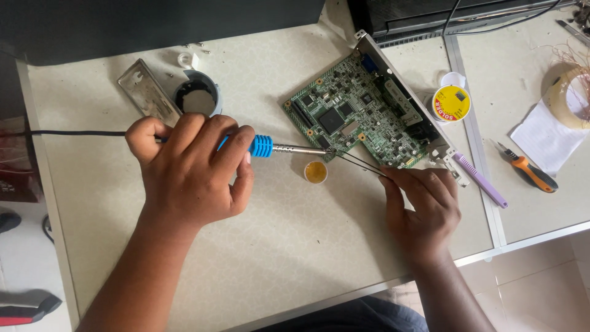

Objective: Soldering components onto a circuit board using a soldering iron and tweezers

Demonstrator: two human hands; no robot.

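Count: one soldering iron [270,146], one pair of tweezers [359,162], one green circuit board [356,114], one small round pot of yellow flux [316,172], one solder reel [451,102], one purple-handled tool [480,180], one orange-handled cutter [532,174], one grey cup [198,95], one metal plate [146,93].

Left hand [190,166] is wrapped tight around the iron's blue grip, mid-desk. Iron's long axis runs roughly parallel to the desk's front edge, tip pointing toward the right edge; black cord trails off the left edge. Tip meets the board's lower-left edge.

Right hand [427,206] is pinched closed on the tweezers, nearer the front-right of the desk [276,258]. Tweezers angle up-left, tips converging with the iron tip at the same spot on the board.

Board sits skewed, toward the back edge, in a metal frame. Flux pot just below the iron tip, not touching it. Solder reel just right of the board. Cutter and purple tool lie toward the right edge. Cup and plate near the back-left.
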